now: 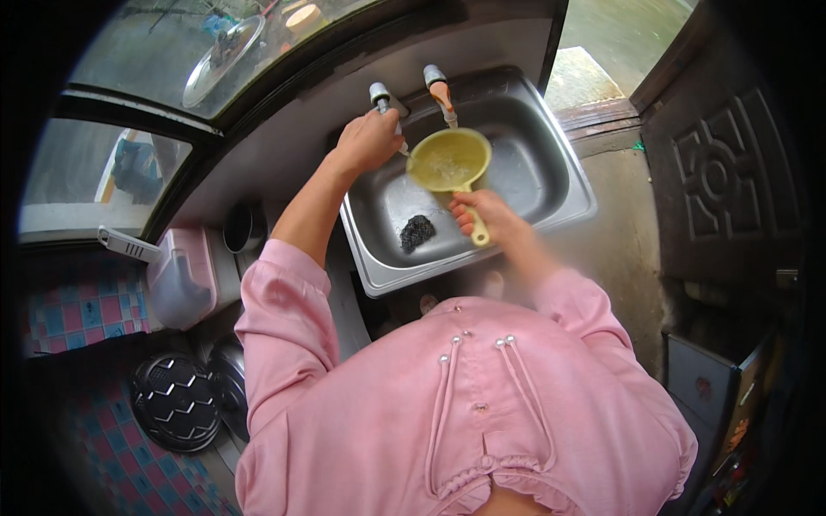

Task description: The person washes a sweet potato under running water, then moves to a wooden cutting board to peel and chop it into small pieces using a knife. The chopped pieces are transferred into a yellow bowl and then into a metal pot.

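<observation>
My left hand (372,138) is closed around the left faucet (381,98) on the wall behind the sink. In my right hand (485,216) is the handle of a yellow plastic dipper (450,158), held over the stainless steel sink (529,187). Clear, rippling water shows in the dipper's bowl, just below the spouts. A second faucet with an orange part (441,94) stands to the right, above the dipper's rim. On the sink's bottom, near its front left, lies a dark scouring pad (417,233).
Left of the sink stand a pink and clear plastic container (184,277) and a dark metal pot (244,229). A black ridged round lid or tray (175,401) lies at lower left. Windows border the back; a dark carved door (716,174) stands at right.
</observation>
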A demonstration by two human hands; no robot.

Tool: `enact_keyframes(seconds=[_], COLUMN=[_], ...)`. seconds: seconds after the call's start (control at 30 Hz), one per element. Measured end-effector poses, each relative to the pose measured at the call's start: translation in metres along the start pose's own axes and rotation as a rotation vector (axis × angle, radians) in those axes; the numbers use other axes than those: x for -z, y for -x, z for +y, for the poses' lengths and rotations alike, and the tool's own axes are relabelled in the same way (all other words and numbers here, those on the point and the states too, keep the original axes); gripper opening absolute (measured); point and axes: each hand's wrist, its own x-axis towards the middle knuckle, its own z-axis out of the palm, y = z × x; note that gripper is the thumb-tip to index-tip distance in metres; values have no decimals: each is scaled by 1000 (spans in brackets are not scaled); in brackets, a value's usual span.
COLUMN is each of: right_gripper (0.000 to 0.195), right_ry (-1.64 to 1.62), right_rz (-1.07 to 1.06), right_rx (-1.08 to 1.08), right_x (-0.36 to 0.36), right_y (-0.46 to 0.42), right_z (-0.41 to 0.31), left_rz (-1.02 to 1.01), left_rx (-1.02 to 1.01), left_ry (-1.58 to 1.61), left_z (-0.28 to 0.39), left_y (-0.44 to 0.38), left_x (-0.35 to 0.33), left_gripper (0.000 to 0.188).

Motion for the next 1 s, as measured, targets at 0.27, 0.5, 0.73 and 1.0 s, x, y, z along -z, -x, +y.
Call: enact_keyframes(seconds=[0.27, 0.5, 0.73, 1.0], right_gripper=[30, 28, 24, 25], right_ry=[1965, 2096, 294, 241], right_rz=[949, 955, 64, 27], right_rx=[526, 727, 26, 21], right_x=[59, 54, 9, 5], right_y=[3, 11, -1, -8], right_z=[11, 16, 3, 15], left_rz=[7, 58, -34, -35], left_rx=[42, 29, 248, 190], left_ry=[16, -71, 42, 4], left_z=[10, 12, 24, 4], left_y=[-10, -9, -10, -5], left_x=[-2, -2, 6, 0], left_gripper=[29, 30, 43, 48])
